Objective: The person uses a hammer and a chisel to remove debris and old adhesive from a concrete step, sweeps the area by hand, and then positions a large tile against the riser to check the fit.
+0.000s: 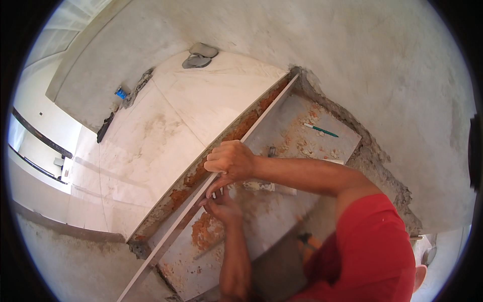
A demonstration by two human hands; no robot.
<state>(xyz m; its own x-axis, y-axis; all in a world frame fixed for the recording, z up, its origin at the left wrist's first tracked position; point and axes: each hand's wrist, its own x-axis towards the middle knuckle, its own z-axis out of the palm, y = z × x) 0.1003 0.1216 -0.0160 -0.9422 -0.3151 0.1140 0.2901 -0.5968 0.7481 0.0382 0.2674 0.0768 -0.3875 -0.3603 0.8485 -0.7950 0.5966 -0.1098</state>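
A long, narrow pale strip (pixel 166 236) runs diagonally from the wall corner at the upper right to the lower left, standing on edge along the step. My right hand (pixel 232 160) is closed over its top edge, the thumb reaching down its near side. Just below, my left hand (pixel 222 205) has its fingers bent up against the near side of the strip, close to the right thumb. Whether a small object sits between those left fingers cannot be made out. Under my arms lies the grey step slab (pixel 261 229), strewn with mortar crumbs and orange dust.
A green pen (pixel 322 130) lies on the slab. Behind the strip, a rough brick edge (pixel 246 123) borders the higher pale floor (pixel 166 121). Grey pad-like things (pixel 199 55), a blue container (pixel 121 93) and a dark object (pixel 104 127) lie along the wall. An orange-and-black object (pixel 308 245) is partly hidden.
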